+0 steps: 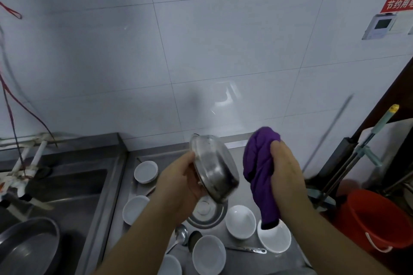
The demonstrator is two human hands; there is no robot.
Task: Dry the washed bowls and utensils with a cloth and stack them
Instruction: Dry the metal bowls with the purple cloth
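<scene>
My left hand [181, 182] grips a steel bowl [213, 167] by its rim, tilted on edge above the steel counter [288, 259], outer side towards me. My right hand [285, 171] holds a bunched purple cloth [259, 167] just right of the bowl, apart from it; the cloth's tail hangs into a white bowl [274, 238]. Several other white bowls lie on the counter, among them one at the back [146, 171], one on the left [134, 209] and one at the front [209, 254]. A flat steel plate [206, 213] lies under the raised bowl. Two spoons [181, 233] lie near the front.
A sink [73, 187] with a tap [15, 182] is on the left, a large metal basin [26, 245] at its near corner. An orange bucket [375, 221] and mop handles [366, 140] stand to the right. A tiled wall rises behind the counter.
</scene>
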